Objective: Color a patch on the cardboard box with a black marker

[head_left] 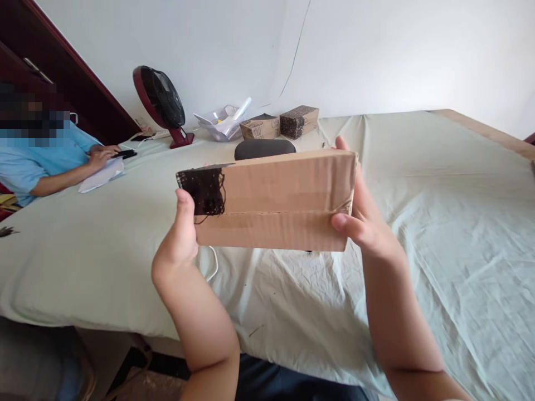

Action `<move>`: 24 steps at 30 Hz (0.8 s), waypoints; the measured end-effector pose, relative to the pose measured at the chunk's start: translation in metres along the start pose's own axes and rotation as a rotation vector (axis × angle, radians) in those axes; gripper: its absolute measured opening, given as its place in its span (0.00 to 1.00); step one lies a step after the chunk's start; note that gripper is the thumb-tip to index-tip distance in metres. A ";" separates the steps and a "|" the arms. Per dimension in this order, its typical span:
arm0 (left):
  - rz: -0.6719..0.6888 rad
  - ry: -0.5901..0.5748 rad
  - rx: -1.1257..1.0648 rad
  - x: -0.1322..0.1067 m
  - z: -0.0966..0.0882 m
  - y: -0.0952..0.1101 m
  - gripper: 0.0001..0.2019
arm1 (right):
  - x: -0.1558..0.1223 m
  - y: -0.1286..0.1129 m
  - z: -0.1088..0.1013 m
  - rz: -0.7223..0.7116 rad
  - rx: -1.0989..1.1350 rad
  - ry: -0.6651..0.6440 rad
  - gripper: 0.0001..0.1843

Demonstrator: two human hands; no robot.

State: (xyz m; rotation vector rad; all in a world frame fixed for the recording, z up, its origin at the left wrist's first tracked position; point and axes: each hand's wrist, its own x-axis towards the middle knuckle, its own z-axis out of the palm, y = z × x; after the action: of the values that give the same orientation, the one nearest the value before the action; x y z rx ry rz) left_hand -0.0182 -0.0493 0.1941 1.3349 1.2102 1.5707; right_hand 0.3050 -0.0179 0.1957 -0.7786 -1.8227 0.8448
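Observation:
Between both hands a brown cardboard box [271,200] is held up above the cloth-covered table, its long side facing me. A black scribbled patch covers the box's left end. My left hand [179,234] grips that end, thumb upright at the near edge and the other fingers mostly hidden behind. At the opposite end, my right hand [363,217] has its thumb on the near lower corner, with fingers along the end and behind. Partly hidden behind the box is a dark rounded object [265,147].
A green cloth [438,223] covers the table. Toward the wall stand a red fan [161,103], a clear plastic container [221,122] and two cardboard boxes, one left [259,128] and one right [299,121]. At left, a person in blue [62,156] sits with hands near a dark phone-like object [125,154] and papers [102,174].

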 end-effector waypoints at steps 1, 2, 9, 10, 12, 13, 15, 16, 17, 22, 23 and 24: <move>-0.021 -0.047 -0.044 -0.002 0.002 0.000 0.40 | 0.001 0.002 0.001 -0.006 0.036 -0.015 0.62; -0.018 -0.084 -0.056 -0.003 0.003 0.001 0.37 | 0.002 0.004 0.002 -0.007 0.071 -0.028 0.61; 0.292 -0.485 0.076 0.004 -0.025 0.002 0.57 | 0.011 0.012 0.012 0.098 0.100 0.112 0.41; 0.351 -0.548 0.076 0.007 -0.029 0.001 0.60 | 0.012 0.010 0.014 0.093 0.064 0.134 0.39; 0.441 -0.555 0.034 0.011 -0.031 -0.003 0.58 | 0.014 0.008 0.019 0.079 -0.005 0.132 0.39; 0.463 -0.503 0.003 0.013 -0.029 -0.004 0.54 | 0.014 0.008 0.021 0.071 -0.035 0.117 0.40; 0.461 -0.373 -0.049 0.015 -0.022 -0.006 0.47 | 0.013 0.009 0.021 0.032 -0.079 0.094 0.43; 0.454 -0.323 -0.068 0.015 -0.019 -0.006 0.45 | 0.013 0.010 0.020 0.005 -0.093 0.083 0.44; 0.448 -0.294 -0.080 0.016 -0.016 -0.006 0.43 | 0.012 0.012 0.018 -0.019 -0.106 0.068 0.46; 0.436 -0.385 0.057 0.009 -0.016 0.003 0.50 | 0.008 0.015 -0.004 0.004 -0.242 -0.057 0.54; 0.437 -0.445 0.130 0.005 -0.016 0.007 0.51 | 0.008 0.016 -0.007 0.022 -0.265 -0.104 0.55; 0.440 -0.511 0.211 0.000 -0.013 0.013 0.52 | 0.008 0.017 -0.009 0.037 -0.268 -0.175 0.56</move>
State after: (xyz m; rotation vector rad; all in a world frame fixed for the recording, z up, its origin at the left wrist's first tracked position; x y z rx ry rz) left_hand -0.0308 -0.0556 0.2059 2.0936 0.8098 1.2731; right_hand 0.3131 -0.0002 0.1885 -0.9329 -2.1124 0.7183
